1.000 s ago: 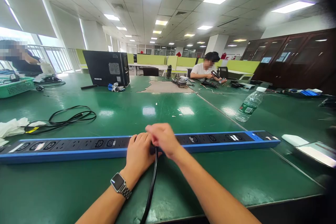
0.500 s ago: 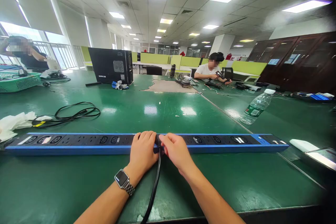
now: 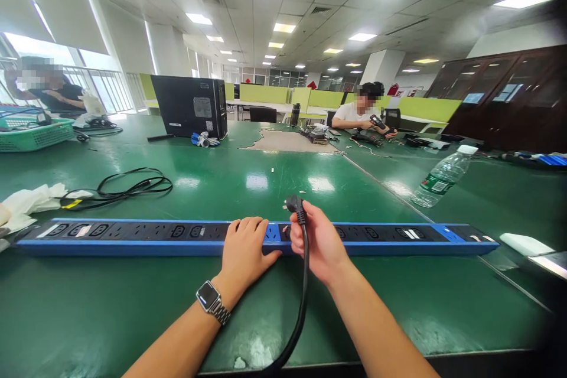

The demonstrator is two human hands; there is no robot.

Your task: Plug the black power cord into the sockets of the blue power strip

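Observation:
A long blue-and-black power strip (image 3: 142, 250) lies across the green table, its sockets facing up. My left hand (image 3: 247, 251), with a watch on the wrist, is wrapped over the strip's middle, fingers over the far edge and thumb along the near side. Just right of it, a blue socket section shows. Above the strip, my right hand (image 3: 319, 242) is closed on a black power plug (image 3: 294, 204), apart from the sockets. The plug's prongs point left, and its thick black cable (image 3: 303, 295) hangs down and curves toward the table's near edge.
A coiled black cable (image 3: 133, 188) and white tissues (image 3: 31, 207) lie at left. On the right stand a water bottle (image 3: 445, 177) and a white object (image 3: 527, 243). Farther back are a computer case (image 3: 188, 107), gloves (image 3: 204, 140), a green basket (image 3: 35, 137) and two people.
The plug has come up off the strip in my right hand, moving right and exposing the blue socket section. My left hand stays on the strip. The view has shifted slightly.

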